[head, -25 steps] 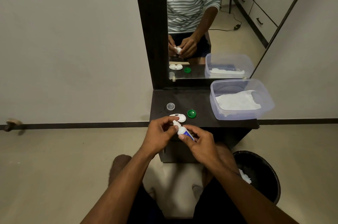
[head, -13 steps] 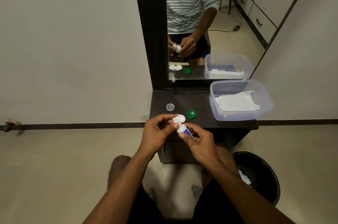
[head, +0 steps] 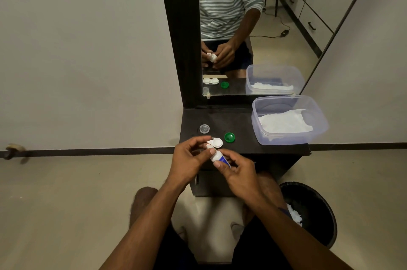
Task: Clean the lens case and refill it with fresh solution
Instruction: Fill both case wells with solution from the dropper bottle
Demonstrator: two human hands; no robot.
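Note:
A small white solution bottle with a blue label is gripped by my right hand just in front of the dark table. My left hand pinches the bottle's white cap at its tip. The white lens case lies on the table's near edge right behind the bottle, partly hidden by my left fingers. One green cap rests to its right and a clear cap lies behind it to the left.
A clear plastic tub holding white tissue fills the right of the dark table. A mirror stands behind the table. On the floor at the right sits a black bin with used tissue.
Both hands with the bottle have drifted slightly up toward the lens case. My left fingers have turned on the bottle's cap.

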